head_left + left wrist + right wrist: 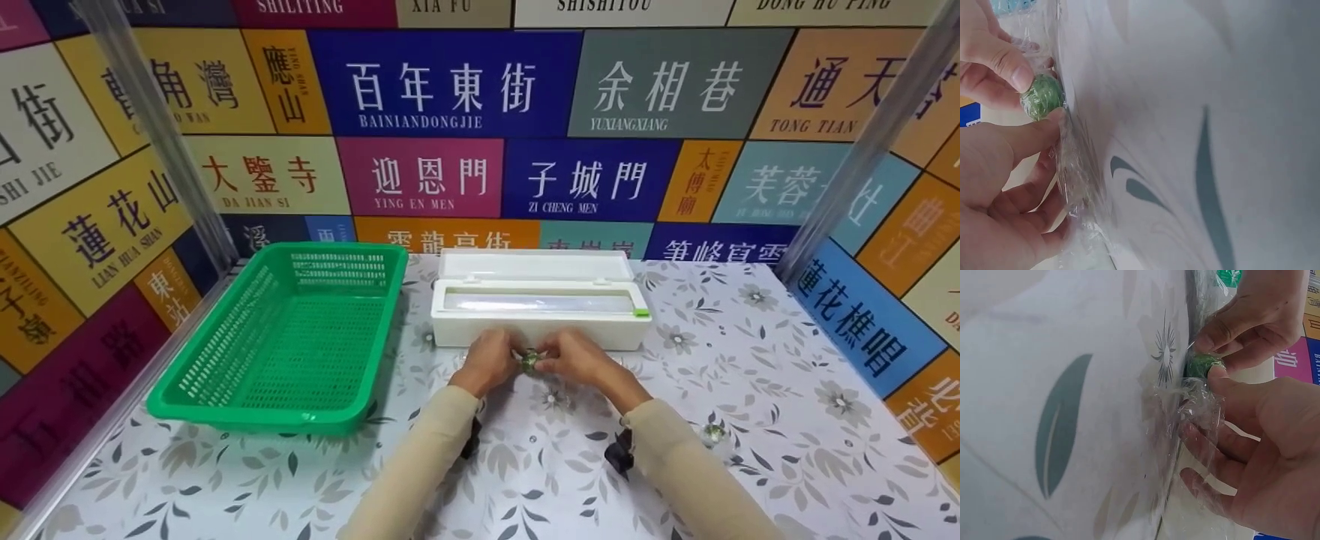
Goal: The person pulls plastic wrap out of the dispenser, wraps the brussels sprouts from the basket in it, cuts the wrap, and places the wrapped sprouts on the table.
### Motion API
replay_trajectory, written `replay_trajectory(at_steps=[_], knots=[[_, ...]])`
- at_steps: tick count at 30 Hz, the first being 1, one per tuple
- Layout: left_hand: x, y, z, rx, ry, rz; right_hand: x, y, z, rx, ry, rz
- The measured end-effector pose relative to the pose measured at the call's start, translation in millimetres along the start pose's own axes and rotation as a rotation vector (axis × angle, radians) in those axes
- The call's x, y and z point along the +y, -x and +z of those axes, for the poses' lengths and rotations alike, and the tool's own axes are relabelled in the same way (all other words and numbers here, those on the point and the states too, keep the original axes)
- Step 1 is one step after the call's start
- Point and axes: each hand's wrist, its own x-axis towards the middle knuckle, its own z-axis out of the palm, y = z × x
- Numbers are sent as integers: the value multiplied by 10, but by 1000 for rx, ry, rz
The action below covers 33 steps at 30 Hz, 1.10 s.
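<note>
A small round green thing point(1042, 97), its kind unclear, is bundled in crinkled clear cling film point(1204, 402) on the table, just in front of the white cling film dispenser point(540, 335). The left hand point(491, 361) pinches the bundle from the left, thumb against the green surface. From the other side the right hand point(576, 358) pinches it too, its thumb also on the ball. Loose film spreads over the fingers of both hands. The bundle's underside is hidden. In the head view the hands nearly meet.
Behind the hands the dispenser's lid point(534, 265) stands raised, with a green slider point(640, 312) at its right end. A green plastic basket point(300, 352) is on the left. Another small film-wrapped green bundle point(714, 433) lies beyond the right forearm. Printed panels stand around the table.
</note>
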Motion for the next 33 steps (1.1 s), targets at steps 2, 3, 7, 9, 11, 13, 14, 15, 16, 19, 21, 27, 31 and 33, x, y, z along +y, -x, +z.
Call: replay_trajectory(at_steps=[2, 3, 7, 9, 11, 13, 14, 15, 16, 19, 21, 27, 31, 33], knots=[[18, 17, -8, 16, -30, 4, 8, 5, 2, -4, -2, -9], [38, 27, -17, 23, -53, -5, 12, 8, -1, -2, 0, -16], [164, 94, -55, 66, -163, -44, 39, 15, -13, 8, -14, -32], [234, 139, -77, 99, -196, -56, 57, 20, -22, 14, -23, -27], [290, 190, -109, 132, -171, -35, 75, 23, -32, 25, -37, -11], [330, 247, -138, 150, -113, -9, 91, 28, -43, 42, -53, 19], [344, 277, -149, 147, -87, 1, 99, 29, -49, 48, -67, 37], [355, 306, -158, 134, -62, 11, 106, 30, -54, 53, -83, 54], [361, 333, -162, 114, -37, 11, 115, 28, -52, 58, -106, 69], [357, 403, -150, 18, 11, -43, 131, 35, -50, 60, -169, 111], [332, 434, -140, -57, 65, -107, 130, 50, -42, 49, -217, 150], [214, 466, -105, -146, 363, -267, 115, 143, 12, -15, -353, 222], [129, 480, -68, -131, 573, -312, 94, 214, 85, -79, -525, 234], [91, 490, -46, -98, 613, -315, 75, 251, 122, -122, -600, 234]])
